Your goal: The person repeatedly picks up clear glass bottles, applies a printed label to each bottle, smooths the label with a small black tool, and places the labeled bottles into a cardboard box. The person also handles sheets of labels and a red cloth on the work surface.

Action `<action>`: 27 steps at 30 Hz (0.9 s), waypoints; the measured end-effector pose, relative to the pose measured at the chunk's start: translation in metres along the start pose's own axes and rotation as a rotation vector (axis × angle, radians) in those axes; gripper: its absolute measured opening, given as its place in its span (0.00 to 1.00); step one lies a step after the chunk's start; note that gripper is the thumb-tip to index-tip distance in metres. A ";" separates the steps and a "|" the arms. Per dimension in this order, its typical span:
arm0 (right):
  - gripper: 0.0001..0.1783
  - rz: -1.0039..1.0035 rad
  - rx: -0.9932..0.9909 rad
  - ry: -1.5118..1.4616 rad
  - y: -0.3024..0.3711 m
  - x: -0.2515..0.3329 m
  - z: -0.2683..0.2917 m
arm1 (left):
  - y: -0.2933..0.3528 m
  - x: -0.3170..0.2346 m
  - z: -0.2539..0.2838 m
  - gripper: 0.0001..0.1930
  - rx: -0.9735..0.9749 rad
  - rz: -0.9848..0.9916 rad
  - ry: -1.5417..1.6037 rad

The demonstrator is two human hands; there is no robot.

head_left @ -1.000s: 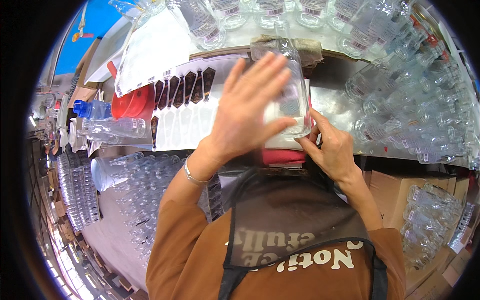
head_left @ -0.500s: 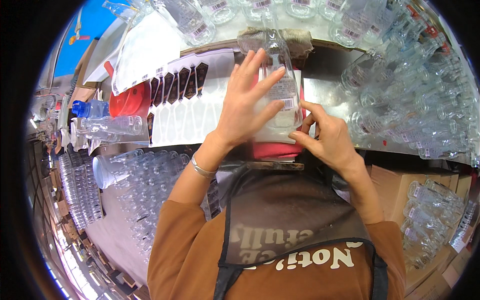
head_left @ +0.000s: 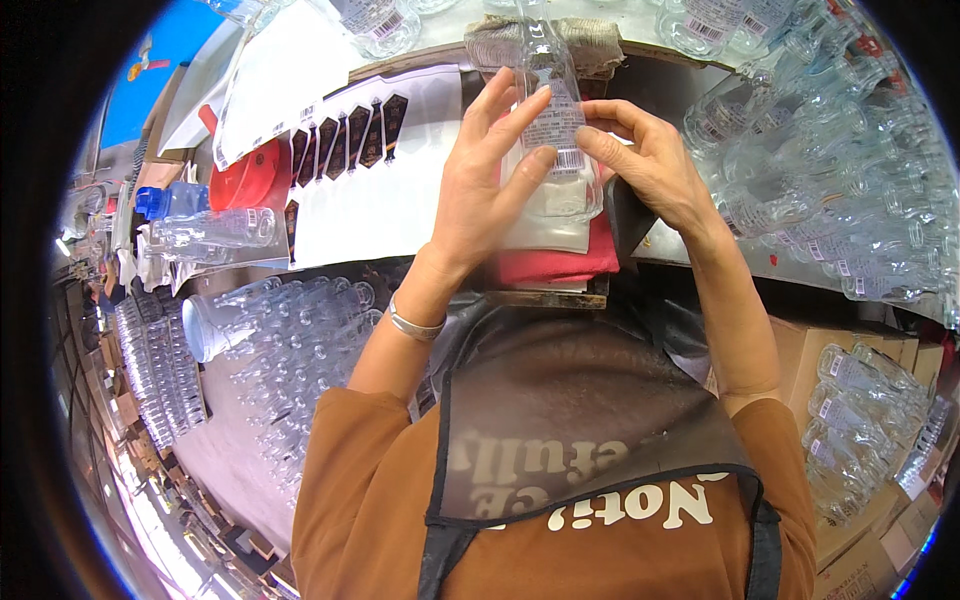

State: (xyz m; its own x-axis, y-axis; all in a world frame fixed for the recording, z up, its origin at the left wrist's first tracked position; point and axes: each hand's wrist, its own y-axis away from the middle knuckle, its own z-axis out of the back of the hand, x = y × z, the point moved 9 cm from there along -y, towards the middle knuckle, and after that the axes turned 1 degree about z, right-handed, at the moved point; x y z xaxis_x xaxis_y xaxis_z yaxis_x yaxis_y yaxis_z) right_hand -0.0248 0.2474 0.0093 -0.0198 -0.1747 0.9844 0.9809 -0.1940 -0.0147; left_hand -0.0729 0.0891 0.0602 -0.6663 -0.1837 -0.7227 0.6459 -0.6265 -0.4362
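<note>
I hold a clear glass bottle (head_left: 548, 75) upright above the bench, its white label with a barcode facing me. My left hand (head_left: 490, 180) wraps the bottle's left side, fingers stretched up along the label. My right hand (head_left: 645, 160) touches the label's right edge with thumb and fingertips. Beneath the bottle lie a clear plastic bag (head_left: 550, 220) and a folded red cloth (head_left: 545, 265). A sheet of dark pointed labels (head_left: 340, 135) lies to the left on white backing paper.
Many clear bottles (head_left: 820, 190) are piled at the right, and more lie at the lower left (head_left: 290, 340). A red bowl (head_left: 245, 175), a blue-capped bottle (head_left: 165, 200) and cardboard boxes (head_left: 870, 420) with bottles surround the bench.
The bottle has turned from broadside to narrow and upright. My left hand shifted from covering its face to its left side, while my right fingers moved up onto the label.
</note>
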 end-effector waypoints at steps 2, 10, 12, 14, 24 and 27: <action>0.34 0.026 -0.007 0.026 -0.001 0.000 0.000 | 0.000 0.001 -0.001 0.26 -0.003 0.009 0.025; 0.32 0.008 0.027 -0.082 0.000 -0.004 -0.002 | 0.001 0.002 -0.003 0.27 0.003 0.005 0.053; 0.32 0.012 0.025 -0.084 0.000 -0.004 -0.002 | 0.001 0.002 -0.003 0.27 -0.002 0.003 0.048; 0.32 0.011 0.026 -0.083 0.000 -0.005 -0.002 | 0.001 0.002 -0.004 0.27 -0.003 0.003 0.045; 0.31 0.022 0.021 -0.076 0.001 -0.004 -0.002 | 0.002 0.001 -0.004 0.27 0.004 0.005 0.031; 0.31 -0.005 0.037 -0.090 0.001 -0.006 -0.002 | 0.001 0.000 -0.004 0.27 0.001 0.009 0.028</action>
State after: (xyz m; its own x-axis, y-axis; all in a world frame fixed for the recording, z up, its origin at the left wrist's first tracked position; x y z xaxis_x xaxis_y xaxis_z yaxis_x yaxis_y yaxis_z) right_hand -0.0244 0.2459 0.0026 -0.0091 -0.0858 0.9963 0.9873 -0.1586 -0.0047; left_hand -0.0706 0.0913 0.0570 -0.6496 -0.1680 -0.7415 0.6515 -0.6258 -0.4289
